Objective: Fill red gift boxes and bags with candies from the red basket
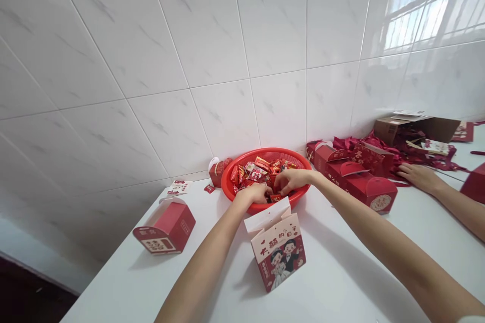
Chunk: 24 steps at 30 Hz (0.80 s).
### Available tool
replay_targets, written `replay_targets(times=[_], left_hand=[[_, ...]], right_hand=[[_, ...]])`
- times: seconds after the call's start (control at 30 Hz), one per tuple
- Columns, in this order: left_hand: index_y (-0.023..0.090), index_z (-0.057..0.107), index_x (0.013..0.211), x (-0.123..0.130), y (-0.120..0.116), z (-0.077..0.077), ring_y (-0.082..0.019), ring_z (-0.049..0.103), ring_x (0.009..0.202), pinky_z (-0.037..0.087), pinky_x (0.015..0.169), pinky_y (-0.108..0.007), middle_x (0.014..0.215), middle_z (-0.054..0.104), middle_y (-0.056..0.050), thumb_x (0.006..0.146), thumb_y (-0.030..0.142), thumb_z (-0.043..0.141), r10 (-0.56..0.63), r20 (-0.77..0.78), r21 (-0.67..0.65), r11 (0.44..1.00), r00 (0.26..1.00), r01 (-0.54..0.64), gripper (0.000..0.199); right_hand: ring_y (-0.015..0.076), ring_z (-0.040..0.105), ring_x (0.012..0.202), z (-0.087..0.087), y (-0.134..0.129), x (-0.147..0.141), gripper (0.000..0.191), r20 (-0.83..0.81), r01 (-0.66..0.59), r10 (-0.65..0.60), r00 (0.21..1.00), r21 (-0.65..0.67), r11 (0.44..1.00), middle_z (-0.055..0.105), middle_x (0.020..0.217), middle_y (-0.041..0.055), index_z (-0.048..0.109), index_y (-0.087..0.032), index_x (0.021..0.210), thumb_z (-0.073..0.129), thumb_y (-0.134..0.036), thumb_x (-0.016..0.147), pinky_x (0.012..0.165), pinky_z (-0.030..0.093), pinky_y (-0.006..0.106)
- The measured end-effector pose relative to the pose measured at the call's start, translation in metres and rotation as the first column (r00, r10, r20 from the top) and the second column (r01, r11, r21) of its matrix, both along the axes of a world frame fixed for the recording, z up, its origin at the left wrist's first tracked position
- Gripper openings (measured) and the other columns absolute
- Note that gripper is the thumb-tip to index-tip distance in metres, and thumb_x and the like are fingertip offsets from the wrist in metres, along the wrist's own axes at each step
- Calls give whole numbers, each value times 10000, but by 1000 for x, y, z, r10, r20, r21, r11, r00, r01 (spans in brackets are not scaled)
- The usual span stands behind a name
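Both my hands reach into a red plastic basket [303, 160] filled with wrapped candies [257, 174]. My left hand [257, 194] dips over the near rim, its fingers curled down on the candies and the fingertips hidden. To its right, my right hand [291, 180] has bent fingers closed among the red wrappers; its fingertips are partly covered. Between my forearms, close to the basket's near side, stands an upright gift box [280, 257] printed with a cartoon wedding couple. Its pale top flaps are raised.
A red handled box [170, 227] stands at the left, near printed cards [180, 186]. Behind the basket is a small red box [220, 171] beside a loose candy [209, 189]. Red boxes [359, 186], ribbons [348, 144], a carton [417, 128] and another person's hand [419, 176] are at right.
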<state>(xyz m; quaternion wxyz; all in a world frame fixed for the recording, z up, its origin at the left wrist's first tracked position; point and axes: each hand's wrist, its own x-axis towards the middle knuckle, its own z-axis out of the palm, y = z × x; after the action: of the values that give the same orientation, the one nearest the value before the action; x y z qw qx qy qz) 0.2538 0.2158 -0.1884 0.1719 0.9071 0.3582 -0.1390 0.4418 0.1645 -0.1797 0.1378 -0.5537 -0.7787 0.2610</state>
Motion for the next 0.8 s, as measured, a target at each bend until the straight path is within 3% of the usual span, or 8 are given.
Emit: replay_targets(times=[0.07,0.13,0.3,0.43,0.53,0.63,0.7,0.8], left_hand=[[273,695,1203,1,-1,0,-294,657,1078,533,820,-320,1242,693,-67,652,172,655,12,-13,-18,1000,1000,-13,561],[264,720,1155,1,-2,0,-286,661,1059,528,809,-308,1194,712,-58,643,148,654,23,-14,-19,1000,1000,-23,529],[229,748,1071,0,-4,-3,-265,683,949,505,741,-290,1086,743,-62,625,96,648,15,69,35,999,997,-17,477],[196,749,935,0,-4,-4,-219,680,843,473,669,-260,923,752,-41,612,35,632,88,254,-22,996,963,-85,380],[174,711,813,-1,0,-6,-191,663,816,461,695,-257,827,725,-25,607,-19,556,172,511,-3,980,842,-198,321],[167,626,701,-2,6,-8,-171,633,785,461,711,-253,779,679,-8,579,-23,521,185,754,-50,973,631,-226,249],[170,580,675,-3,10,-10,-160,609,753,461,691,-248,762,644,4,570,-2,531,215,841,-136,972,496,-190,208],[176,553,686,-4,12,-13,-149,572,729,450,683,-245,738,598,20,569,39,551,255,894,-207,964,368,-164,181]], right_hand=[[135,609,639,-4,11,-4,253,16,-90,93,996,-134,987,716,796,-14,743,-216,880,740,-194,628,555,439,218],[118,582,574,-9,17,-7,298,22,-108,114,993,-181,978,711,775,-24,750,-229,904,759,-226,607,509,418,214],[155,621,669,-19,19,-7,344,72,-109,125,990,-192,975,710,798,-26,747,-252,902,806,-258,564,565,436,229],[189,626,765,-22,20,-6,374,98,-72,90,991,-170,983,696,842,-7,721,-223,953,780,-204,584,608,423,240],[185,591,757,-22,20,-7,302,102,-18,24,994,-55,998,651,805,-7,683,-193,882,764,-170,592,606,384,240],[164,529,701,-20,18,-7,195,34,31,-34,999,109,994,584,735,-15,631,-177,789,746,-201,633,597,346,246],[160,514,707,-19,16,-7,194,-65,52,-40,997,199,979,571,740,-16,615,-176,785,744,-239,654,622,346,249],[155,496,695,-19,13,-7,238,-197,92,-39,980,268,959,557,728,-22,590,-180,756,753,-329,668,635,338,256]])
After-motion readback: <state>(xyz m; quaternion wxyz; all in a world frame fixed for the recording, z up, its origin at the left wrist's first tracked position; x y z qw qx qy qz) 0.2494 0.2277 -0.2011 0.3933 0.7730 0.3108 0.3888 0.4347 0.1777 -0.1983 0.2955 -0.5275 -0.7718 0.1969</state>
